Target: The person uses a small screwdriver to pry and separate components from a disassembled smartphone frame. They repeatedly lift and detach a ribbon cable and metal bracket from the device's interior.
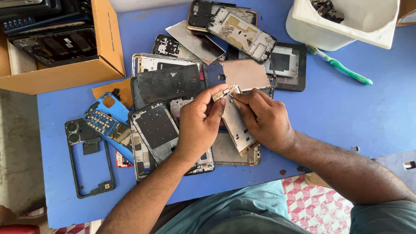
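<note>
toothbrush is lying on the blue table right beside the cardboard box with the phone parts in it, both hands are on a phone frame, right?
Not quite. The green and white toothbrush lies beside the white plastic tub, not the cardboard box, which sits at the opposite corner of the blue table. The head view shows this. The left hand and right hand do hold a phone frame.

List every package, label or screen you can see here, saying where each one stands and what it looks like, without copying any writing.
Cardboard box: top left on the blue table, brown, open, holding dark phone parts.
White tub: top right, rectangular, open.
Label: small white sticker on a black panel inside the box.
Phone frame: centre, silver, held by the left hand and right hand; no lit screen in view.
</note>
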